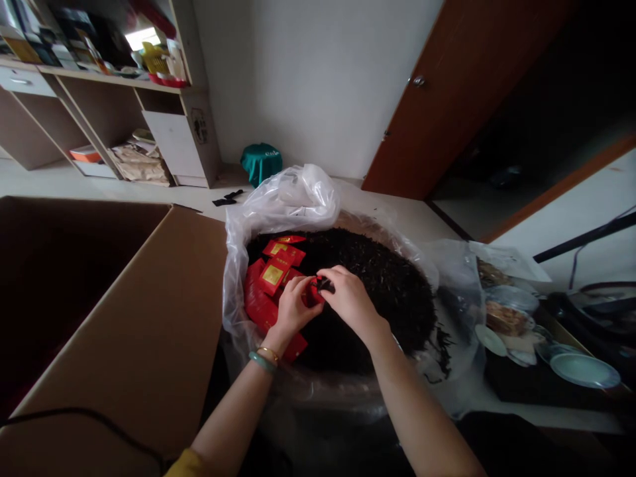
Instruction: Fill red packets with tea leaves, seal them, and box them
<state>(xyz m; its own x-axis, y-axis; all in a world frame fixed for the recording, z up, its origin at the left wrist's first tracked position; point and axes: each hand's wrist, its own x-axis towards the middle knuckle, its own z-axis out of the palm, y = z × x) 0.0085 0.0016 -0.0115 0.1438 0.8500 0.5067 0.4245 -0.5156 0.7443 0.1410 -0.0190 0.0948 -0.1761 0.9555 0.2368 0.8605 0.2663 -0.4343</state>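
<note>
My left hand (294, 306) is closed around a small red packet (313, 292) above the heap. At the packet's mouth, my right hand (346, 296) pinches a bit of dark leaves (325, 284), with thumb and forefinger close to the rim. Beneath both hands spreads a large heap of dark, dry, tea-like leaves (392, 285) inside a clear plastic bag (235, 265). Several red packets with gold labels (275, 274) lie on the left side of the heap, partly overlapping. My left hand hides part of them.
A big open cardboard box (163, 285) stands at the left, close to my left forearm. To the right are plastic tubs (509, 317) and a round lid (585, 370). Behind the bag are a green-covered bin (262, 163), a desk (119, 81) and a brown door (442, 86).
</note>
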